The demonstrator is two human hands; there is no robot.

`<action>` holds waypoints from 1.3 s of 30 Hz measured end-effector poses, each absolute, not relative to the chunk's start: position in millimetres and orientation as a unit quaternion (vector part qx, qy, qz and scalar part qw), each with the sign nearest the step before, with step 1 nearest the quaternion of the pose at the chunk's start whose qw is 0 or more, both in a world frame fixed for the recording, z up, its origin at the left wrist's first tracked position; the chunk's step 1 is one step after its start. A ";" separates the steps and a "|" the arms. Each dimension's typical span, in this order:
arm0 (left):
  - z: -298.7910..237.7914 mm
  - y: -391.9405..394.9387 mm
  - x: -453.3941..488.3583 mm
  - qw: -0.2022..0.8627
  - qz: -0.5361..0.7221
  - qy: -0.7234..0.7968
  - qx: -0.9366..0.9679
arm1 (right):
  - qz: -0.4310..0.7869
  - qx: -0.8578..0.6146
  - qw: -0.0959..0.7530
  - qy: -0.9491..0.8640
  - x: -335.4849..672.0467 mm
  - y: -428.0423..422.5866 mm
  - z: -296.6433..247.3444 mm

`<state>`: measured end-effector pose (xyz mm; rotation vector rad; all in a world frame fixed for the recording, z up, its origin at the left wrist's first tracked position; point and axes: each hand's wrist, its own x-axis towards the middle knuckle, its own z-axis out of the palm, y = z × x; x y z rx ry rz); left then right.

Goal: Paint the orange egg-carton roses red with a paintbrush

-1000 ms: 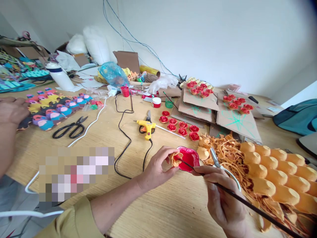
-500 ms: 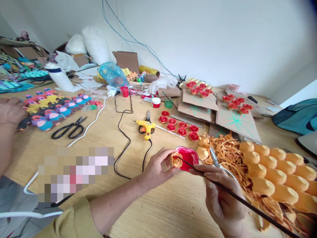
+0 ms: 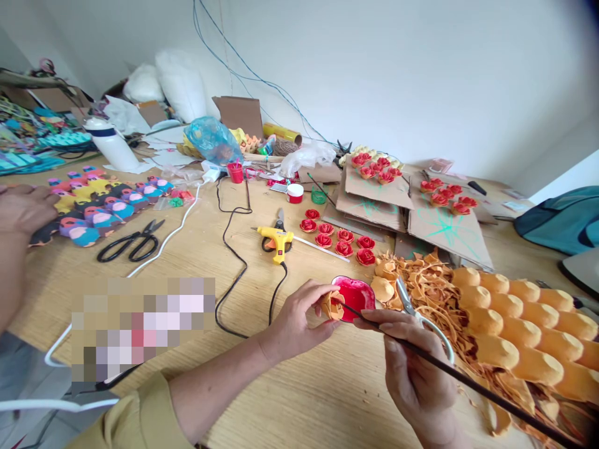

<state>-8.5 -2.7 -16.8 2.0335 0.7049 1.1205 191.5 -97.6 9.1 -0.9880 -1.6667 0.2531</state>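
Observation:
My left hand (image 3: 294,321) pinches a small orange paper rose (image 3: 333,305) just in front of a red paint dish (image 3: 355,296). My right hand (image 3: 414,368) grips a long thin black paintbrush (image 3: 449,368) like a pen, its tip touching the rose. Silver scissors with a white handle (image 3: 414,308) lie beside my right hand, on a heap of orange paper scraps (image 3: 433,290).
An orange egg carton (image 3: 519,327) sits at the right. Red painted roses (image 3: 339,237) lie ahead and on cardboard sheets (image 3: 444,227). A yellow glue gun (image 3: 277,240), black scissors (image 3: 131,243), cables and colourful foam figures (image 3: 103,202) cover the table. Another person's hand (image 3: 21,209) rests at the far left.
The rose has turned slightly in my left fingers and the brush tip has shifted a little on it. Otherwise nothing has moved.

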 end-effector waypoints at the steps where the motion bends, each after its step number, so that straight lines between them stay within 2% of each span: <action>1: -17.5 -2.5 -8.7 0.344 0.431 0.270 0.789 | 0.108 -0.422 0.551 -0.712 191.9 -97.5 8.9; 8: -17.8 -2.0 -10.3 0.340 0.424 0.274 0.793 | 0.083 -0.434 0.530 -0.724 199.3 -97.3 9.9; 17: -12.9 -2.8 -9.5 0.333 0.436 0.274 0.790 | 0.068 -0.408 0.568 -0.711 201.5 -98.6 9.2; 24: -19.7 -2.2 -10.1 0.326 0.422 0.262 0.805 | 0.109 -0.416 0.545 -0.720 194.9 -96.4 4.9; 33: -16.7 -1.6 -9.7 0.311 0.429 0.270 0.804 | 0.064 -0.407 0.507 -0.757 196.1 -95.7 15.3; 39: -13.4 -2.2 -9.1 0.335 0.428 0.291 0.787 | 0.055 -0.411 0.510 -0.753 200.9 -96.6 11.7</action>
